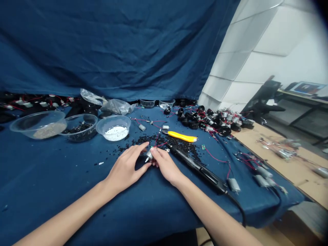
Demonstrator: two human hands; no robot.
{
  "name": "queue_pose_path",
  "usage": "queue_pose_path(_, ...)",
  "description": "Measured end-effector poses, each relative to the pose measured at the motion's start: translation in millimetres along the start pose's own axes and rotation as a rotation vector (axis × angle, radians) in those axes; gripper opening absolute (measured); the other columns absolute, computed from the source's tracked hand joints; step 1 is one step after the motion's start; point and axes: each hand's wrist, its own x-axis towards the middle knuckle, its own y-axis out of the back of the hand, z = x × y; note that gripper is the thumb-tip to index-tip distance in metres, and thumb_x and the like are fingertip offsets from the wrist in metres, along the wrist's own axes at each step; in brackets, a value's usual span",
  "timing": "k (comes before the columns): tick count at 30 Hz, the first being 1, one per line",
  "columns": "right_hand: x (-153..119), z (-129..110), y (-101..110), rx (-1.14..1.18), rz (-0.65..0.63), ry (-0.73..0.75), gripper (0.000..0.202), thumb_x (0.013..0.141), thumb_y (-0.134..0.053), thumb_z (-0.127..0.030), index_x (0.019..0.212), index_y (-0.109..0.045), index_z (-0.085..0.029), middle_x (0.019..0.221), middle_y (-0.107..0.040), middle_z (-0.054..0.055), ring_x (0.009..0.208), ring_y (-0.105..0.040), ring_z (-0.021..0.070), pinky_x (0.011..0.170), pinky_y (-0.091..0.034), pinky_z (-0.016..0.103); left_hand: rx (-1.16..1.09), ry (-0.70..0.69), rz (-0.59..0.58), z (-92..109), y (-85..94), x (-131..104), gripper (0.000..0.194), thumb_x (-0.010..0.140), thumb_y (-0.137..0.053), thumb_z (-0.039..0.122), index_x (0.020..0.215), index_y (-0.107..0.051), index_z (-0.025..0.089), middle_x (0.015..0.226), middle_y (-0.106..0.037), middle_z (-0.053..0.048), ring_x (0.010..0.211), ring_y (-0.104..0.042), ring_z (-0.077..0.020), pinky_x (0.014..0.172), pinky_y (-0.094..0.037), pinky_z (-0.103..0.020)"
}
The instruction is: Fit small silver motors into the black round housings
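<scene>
My right hand (pixel 165 164) is closed around a small silver motor (pixel 150 154) with a white tip and red wires, over the middle of the blue cloth. My left hand (pixel 129 162) is just left of it, thumb and fingers apart in a curve beside the motor, with nothing held. Behind the hands lie a yellow-handled tool (pixel 182 136) and another small motor (pixel 165 127). A black electric screwdriver (pixel 198 167) with a cord lies right of my right hand. Small black pieces (pixel 143 139) are scattered around the tools.
Three clear bowls stand at the back left, holding beige pieces (pixel 50 130), black pieces (pixel 82 131) and white pieces (pixel 116 133). Black parts with motors (pixel 225 119) are heaped at the back right. Wired motors (pixel 261 180) lie near the right edge, beside a wooden board (pixel 271 141).
</scene>
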Motion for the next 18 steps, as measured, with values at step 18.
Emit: queue_pose_path(18,15,4,140,-0.656,0.15,-0.209,0.031,0.092,-0.059,-0.032,0.116,-0.062,-0.013,0.12,-0.063,0.016,0.111,-0.059,0.0273,0.097,-0.044,0.047,-0.944,0.545,0.125,-3,21.9,23,0.022,0.088,-0.058,0.036,0.092,-0.061,0.015,0.085,-0.071,-0.006,0.08,-0.068,-0.0189,0.077,-0.053,-0.03)
